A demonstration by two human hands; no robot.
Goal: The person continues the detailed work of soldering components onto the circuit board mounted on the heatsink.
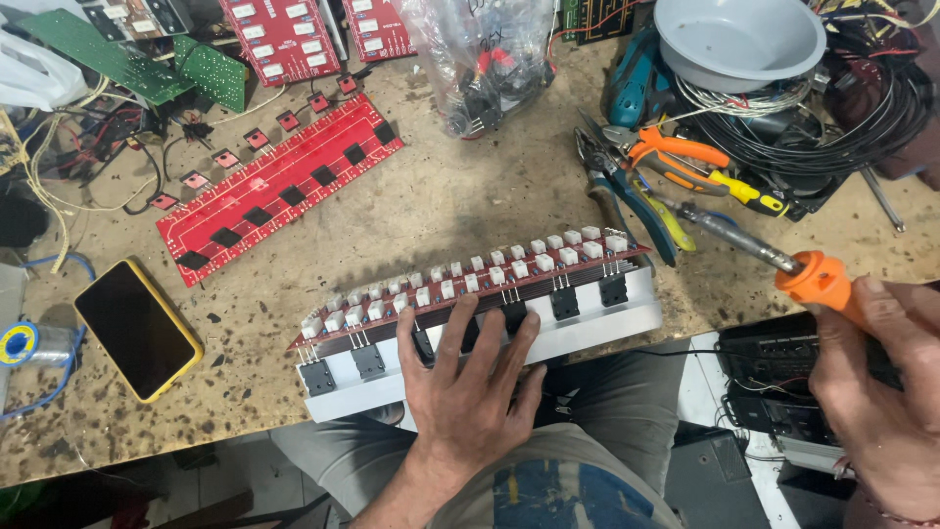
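My left hand (468, 377) lies flat with fingers spread on the front of a red circuit board (470, 279), which carries rows of white block resistors and black transistors and is mounted on a long aluminium heatsink (587, 328). The assembly rests at the near edge of the wooden workbench (460, 196). My right hand (881, 382) grips the orange handle of a soldering iron (783, 264); its metal tip points up-left, to the right of the board and apart from it.
A second long red board (279, 186) lies at upper left. A phone in a yellow case (137, 328) lies at left. Pliers and cutters (651, 181), coiled cables, a grey bowl (739, 39) and a plastic bag of parts (480, 59) crowd the back.
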